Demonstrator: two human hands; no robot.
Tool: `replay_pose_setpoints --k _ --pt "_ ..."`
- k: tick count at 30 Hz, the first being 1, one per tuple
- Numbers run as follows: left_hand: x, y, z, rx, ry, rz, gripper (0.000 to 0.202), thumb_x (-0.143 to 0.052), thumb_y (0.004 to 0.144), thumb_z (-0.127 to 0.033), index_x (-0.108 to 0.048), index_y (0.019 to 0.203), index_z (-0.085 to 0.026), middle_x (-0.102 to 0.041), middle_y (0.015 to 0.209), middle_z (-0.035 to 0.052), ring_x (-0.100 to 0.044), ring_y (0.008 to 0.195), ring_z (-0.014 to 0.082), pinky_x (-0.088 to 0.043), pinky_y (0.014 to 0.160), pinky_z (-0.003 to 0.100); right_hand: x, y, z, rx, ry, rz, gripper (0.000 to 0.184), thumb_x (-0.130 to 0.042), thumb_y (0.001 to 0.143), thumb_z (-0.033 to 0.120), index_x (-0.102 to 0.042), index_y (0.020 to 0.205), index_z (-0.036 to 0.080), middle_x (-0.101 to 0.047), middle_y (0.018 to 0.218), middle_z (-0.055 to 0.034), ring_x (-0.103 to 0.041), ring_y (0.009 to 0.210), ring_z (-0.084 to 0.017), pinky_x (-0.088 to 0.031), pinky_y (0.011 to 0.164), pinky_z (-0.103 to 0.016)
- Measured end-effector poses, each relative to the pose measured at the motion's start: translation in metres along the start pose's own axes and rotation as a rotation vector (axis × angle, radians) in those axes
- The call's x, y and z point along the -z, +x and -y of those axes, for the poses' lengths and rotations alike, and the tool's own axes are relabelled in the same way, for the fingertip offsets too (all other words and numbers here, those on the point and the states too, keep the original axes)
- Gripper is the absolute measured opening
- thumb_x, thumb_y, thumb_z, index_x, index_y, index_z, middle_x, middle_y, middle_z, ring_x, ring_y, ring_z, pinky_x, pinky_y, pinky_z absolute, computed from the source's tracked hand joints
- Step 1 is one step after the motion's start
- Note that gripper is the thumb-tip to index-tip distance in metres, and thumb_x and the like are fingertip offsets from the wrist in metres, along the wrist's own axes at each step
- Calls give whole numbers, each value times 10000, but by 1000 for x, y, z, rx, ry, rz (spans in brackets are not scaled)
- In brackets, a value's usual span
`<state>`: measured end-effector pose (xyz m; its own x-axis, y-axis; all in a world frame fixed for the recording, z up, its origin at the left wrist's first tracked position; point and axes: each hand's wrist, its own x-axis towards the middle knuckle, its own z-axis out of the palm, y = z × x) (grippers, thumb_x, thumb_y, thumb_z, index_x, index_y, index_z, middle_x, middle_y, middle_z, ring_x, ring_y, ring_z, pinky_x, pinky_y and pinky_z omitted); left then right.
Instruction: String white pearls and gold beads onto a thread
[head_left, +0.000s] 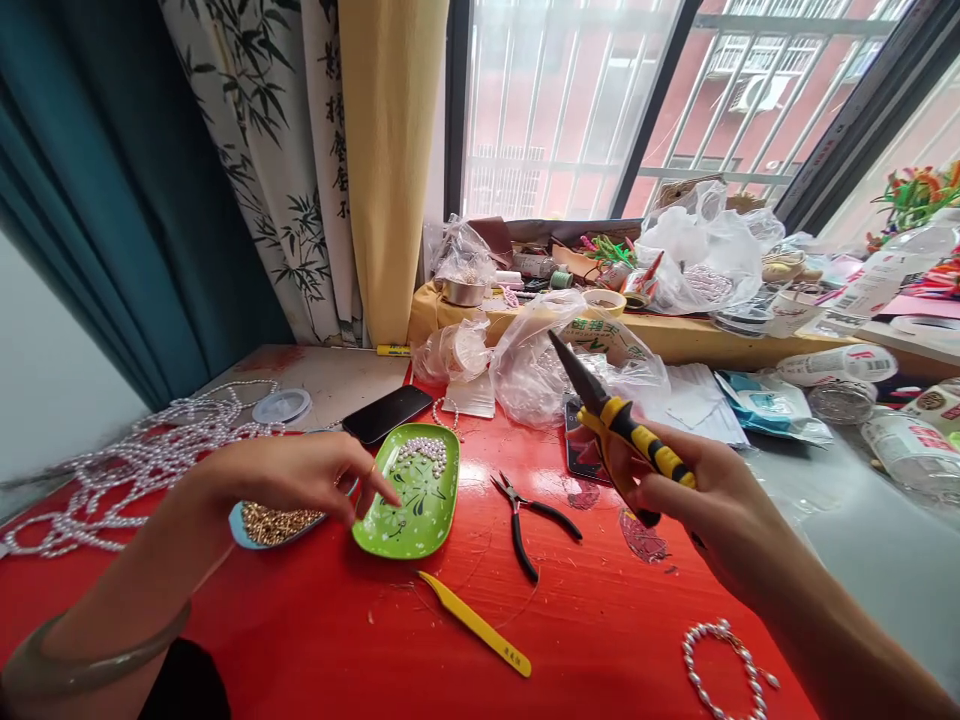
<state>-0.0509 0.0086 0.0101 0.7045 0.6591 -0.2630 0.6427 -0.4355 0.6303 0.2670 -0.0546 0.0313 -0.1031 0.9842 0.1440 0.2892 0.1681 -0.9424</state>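
My right hand point(675, 480) grips a pair of long-nose pliers point(626, 425) with black and yellow handles, raised above the table with the jaws pointing up and left. At the left edge of a green tray point(409, 545) hovers my left hand point(315, 475). Its fingers are apart and point down, the index finger over the tray; I see nothing between them. Pearl beads point(424, 455) are gathered at the tray's far end. Partly behind my left hand, a blue dish holds gold beads point(274, 522). Black-handled pliers point(529, 515) and yellow tweezers point(476, 622) lie near the tray.
A pearl bracelet point(724, 640) rests at the front right of the red table point(315, 640). Pearl strands point(142, 465) are heaped at the left. Behind the tray are a black phone point(386, 413) and plastic bags point(540, 365). Plastic bottles point(840, 365) lie at the right.
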Motion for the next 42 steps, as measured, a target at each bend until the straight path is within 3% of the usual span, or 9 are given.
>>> replay_pose_setpoints --k 3,7,9,12,21,25,30,37,42 --pt "3 0 -18 34 -77 -257 307 -620 757 -284 -678 1053 -226 -692 973 35 -592 834 155 -447 726 223 -10 -8 3 -15 -72 43 30 -525 601 186 -531 573 193 -565 644 -7 -422 528 -126 -304 438 -230" --pt "-13 8 -52 51 -444 -549 347 -544 782 -442 -701 922 -166 -703 877 52 -466 518 87 -396 492 224 -25 -17 5 24 -171 130 81 -518 632 201 -593 663 201 -605 670 -13 -521 614 -171 -387 522 -256" --pt "-25 13 -67 24 -520 -535 330 -594 739 -454 -718 839 -165 -711 826 52 -494 540 101 -393 482 226 -31 -19 3 54 -224 209 90 -510 653 188 -591 686 207 -609 678 -11 -539 619 -178 -404 527 -261" --pt "-37 17 -79 -39 -604 -530 200 -664 698 -354 -726 783 -184 -724 806 28 -610 722 160 -460 627 252 -36 -21 -1 94 -303 231 66 -490 689 185 -550 676 209 -605 685 -11 -547 621 -180 -411 520 -261" --pt "-41 19 -81 -55 -768 -498 132 -698 693 -245 -736 806 -186 -742 823 16 -658 850 192 -489 801 292 -43 -17 -7 117 -327 229 77 -463 679 150 -511 666 208 -609 730 -5 -542 650 -168 -417 545 -254" --pt "-43 19 -81 -75 -811 -500 126 -680 709 -206 -744 817 -191 -744 760 11 -673 790 183 -507 776 291 -43 -15 -11 89 -330 253 88 -468 729 169 -547 716 204 -594 727 -5 -533 655 -160 -418 557 -251" --pt "-45 20 -79 -83 -812 -508 148 -681 710 -210 -744 840 -180 -747 763 24 -683 764 183 -524 753 287 -45 -16 -20 74 -330 262 208 -445 786 191 -561 958 208 -626 855 -35 -585 760 -192 -464 633 -290" --pt "-45 18 -81 -89 -792 -493 168 -660 736 -184 -741 883 -188 -747 797 30 -680 795 166 -516 756 252 -50 -13 -18 82 -308 259 278 -434 752 155 -491 1012 236 -599 849 -19 -578 753 -180 -468 614 -274" --pt "-47 19 -80 -71 -718 -507 156 -656 742 -201 -740 862 -147 -743 785 52 -677 783 168 -510 739 242 -50 -9 -21 46 -269 316 177 -436 717 161 -545 849 207 -607 805 -29 -560 722 -176 -450 620 -274"
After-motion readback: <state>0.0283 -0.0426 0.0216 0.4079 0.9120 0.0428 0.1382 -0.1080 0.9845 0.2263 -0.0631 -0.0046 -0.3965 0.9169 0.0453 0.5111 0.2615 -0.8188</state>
